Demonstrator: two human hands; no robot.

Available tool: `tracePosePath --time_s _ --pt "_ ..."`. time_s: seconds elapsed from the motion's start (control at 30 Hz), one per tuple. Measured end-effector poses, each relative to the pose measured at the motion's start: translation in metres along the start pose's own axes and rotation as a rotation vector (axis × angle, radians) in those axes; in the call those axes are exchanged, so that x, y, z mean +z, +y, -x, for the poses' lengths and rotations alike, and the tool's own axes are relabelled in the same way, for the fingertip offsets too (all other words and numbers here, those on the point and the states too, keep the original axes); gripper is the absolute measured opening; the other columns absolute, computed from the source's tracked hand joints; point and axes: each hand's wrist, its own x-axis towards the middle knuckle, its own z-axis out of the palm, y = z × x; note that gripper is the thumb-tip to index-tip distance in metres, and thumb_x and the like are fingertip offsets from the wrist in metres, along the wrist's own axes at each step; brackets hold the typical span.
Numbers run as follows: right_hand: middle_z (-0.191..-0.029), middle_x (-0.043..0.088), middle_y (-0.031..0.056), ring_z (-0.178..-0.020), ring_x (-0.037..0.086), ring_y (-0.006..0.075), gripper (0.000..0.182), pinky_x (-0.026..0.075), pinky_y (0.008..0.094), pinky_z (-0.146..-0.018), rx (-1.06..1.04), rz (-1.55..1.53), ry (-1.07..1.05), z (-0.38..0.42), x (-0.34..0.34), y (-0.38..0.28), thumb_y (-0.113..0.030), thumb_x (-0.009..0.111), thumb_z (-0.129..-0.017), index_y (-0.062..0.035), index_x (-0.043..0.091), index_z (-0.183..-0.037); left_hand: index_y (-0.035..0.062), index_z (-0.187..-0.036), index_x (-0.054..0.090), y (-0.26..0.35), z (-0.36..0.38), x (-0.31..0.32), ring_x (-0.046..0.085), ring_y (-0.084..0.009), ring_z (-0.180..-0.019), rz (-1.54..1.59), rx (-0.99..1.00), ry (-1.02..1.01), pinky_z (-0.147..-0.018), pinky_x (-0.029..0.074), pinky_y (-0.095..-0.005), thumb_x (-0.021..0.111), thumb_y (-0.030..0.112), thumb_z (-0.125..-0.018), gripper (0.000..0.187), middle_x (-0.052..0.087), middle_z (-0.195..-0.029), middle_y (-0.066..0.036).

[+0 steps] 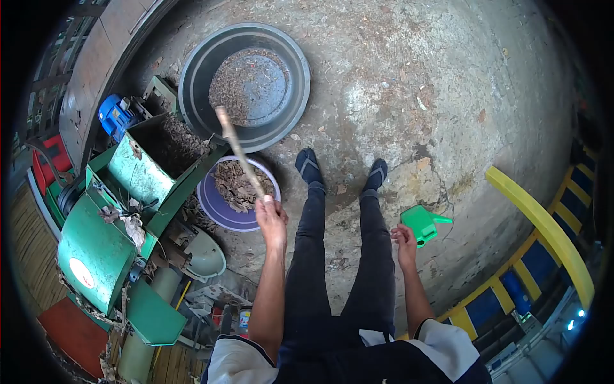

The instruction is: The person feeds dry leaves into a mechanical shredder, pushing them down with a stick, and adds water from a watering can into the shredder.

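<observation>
My left hand (271, 221) is closed around the lower end of a wooden stick (238, 148). The stick slants up and away, crossing over a purple basin (211, 211) that has dry brown leaves (238, 187) in it. Its far end overlaps the rim of a large black tub (299, 89), whose bottom carries shredded leaf bits (230, 83). My right hand (404, 242) hangs with loosely curled, parted fingers and holds nothing. Beside it, a green plastic watering can (419, 224) with a spout is on the floor.
On the left stands a green shredding machine (96, 246) with a leaf-filled hopper (144, 168) and a blue motor (115, 117). A yellow curved beam (543, 221) runs along the right, near a yellow-and-blue barrier (523, 267). Scattered leaves dot the concrete floor (384, 96).
</observation>
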Motion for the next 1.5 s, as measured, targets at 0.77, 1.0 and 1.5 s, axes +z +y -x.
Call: tracePosePath --time_s 0.77,1.0,1.5 --pt "-0.103 0.068 0.0067 -0.084 0.065 0.0130 0.023 0.051 0.0267 -0.075 -0.106 0.046 0.042 0.030 -0.049 0.122 -0.012 0.055 -0.102 -0.0031 0.057 -0.123 0.0029 -0.118 0.047 -0.114 0.040 -0.151 0.065 -0.0510 -0.086 -1.418 0.255 0.065 -0.075 0.050 -0.0582 0.053 0.022 -0.102 0.026 0.068 -0.088 -0.029" --pt "-0.102 0.067 0.0094 -0.079 0.064 0.0133 0.021 0.051 0.0251 -0.070 -0.247 -0.083 0.052 0.036 -0.110 0.170 -0.007 0.053 -0.102 0.0007 0.056 -0.121 0.0137 -0.113 0.068 -0.394 0.285 -0.414 0.066 -0.0326 -0.106 -2.032 -0.342 -0.237 -0.081 0.051 -0.0496 0.054 0.036 -0.095 0.032 0.070 -0.116 -0.010" --pt "-0.097 0.071 0.0224 -0.090 0.068 0.0393 0.028 0.052 0.0516 -0.079 -0.034 0.916 0.390 0.217 -0.428 0.498 -0.023 0.055 -0.093 -0.0005 0.071 -0.097 0.0254 -0.105 0.079 -0.311 0.343 -0.360 0.072 -0.0168 -0.092 -2.133 -0.272 -0.034 -0.059 0.056 -0.0417 0.063 0.035 -0.088 0.026 0.076 -0.105 0.002"
